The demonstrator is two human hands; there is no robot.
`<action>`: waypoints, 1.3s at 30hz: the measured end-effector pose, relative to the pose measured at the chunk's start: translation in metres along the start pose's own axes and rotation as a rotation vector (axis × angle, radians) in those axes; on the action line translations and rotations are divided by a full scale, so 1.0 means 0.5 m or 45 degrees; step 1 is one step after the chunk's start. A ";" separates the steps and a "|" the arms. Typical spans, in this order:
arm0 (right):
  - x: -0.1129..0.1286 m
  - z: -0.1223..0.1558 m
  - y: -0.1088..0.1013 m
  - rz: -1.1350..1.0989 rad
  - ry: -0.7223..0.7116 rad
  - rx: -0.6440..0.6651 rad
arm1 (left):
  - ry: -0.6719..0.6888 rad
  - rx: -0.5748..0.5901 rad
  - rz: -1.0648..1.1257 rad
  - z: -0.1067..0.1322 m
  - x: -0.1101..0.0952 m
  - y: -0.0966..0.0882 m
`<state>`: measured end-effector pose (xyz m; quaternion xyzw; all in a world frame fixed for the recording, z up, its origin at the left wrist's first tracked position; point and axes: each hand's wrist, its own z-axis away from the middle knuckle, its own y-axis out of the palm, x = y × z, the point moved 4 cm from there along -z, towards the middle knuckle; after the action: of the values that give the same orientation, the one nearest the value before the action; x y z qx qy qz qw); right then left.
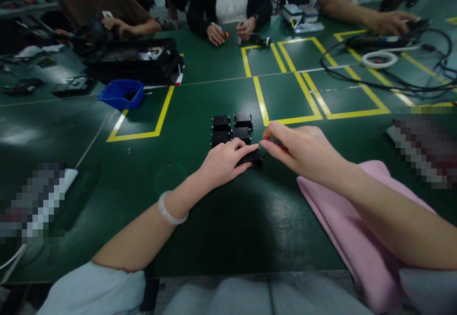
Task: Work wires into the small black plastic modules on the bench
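Several small black blocks with shiny metal pieces at their corners stand in a tight group on the green table, among them a back-right block (243, 119) and a back-left block (221, 122). My left hand (222, 162) rests over the front of the group, its thumb and forefinger gripping the nearest black block (255, 156). Just right of that block is my right hand (303, 146), thumb and forefinger pinched together at the block's right end. Something dark and thin may be between those fingertips, but it is too small to make out.
A pink cloth (360, 210) lies under my right forearm. Tiny metal bits (130, 151) are on the table at left. Beyond are a blue bin (123, 93), a black tray (132, 65), yellow tape outlines (293, 119) and black cables (400, 84). Co-workers' hands (216, 34) are across the table.
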<state>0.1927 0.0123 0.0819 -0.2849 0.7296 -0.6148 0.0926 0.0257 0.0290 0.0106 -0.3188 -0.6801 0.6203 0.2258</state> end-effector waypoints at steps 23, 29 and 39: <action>-0.001 0.000 0.005 0.045 -0.011 -0.033 | 0.004 -0.004 -0.014 0.001 -0.002 0.000; 0.000 -0.001 0.002 0.031 -0.001 -0.060 | -0.004 0.004 -0.019 0.001 -0.002 0.000; 0.003 0.001 -0.002 0.064 0.028 -0.034 | 0.000 0.007 -0.006 0.001 -0.002 0.000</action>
<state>0.1920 0.0113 0.0829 -0.2609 0.7456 -0.6056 0.0961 0.0260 0.0282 0.0105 -0.3167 -0.6790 0.6217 0.2283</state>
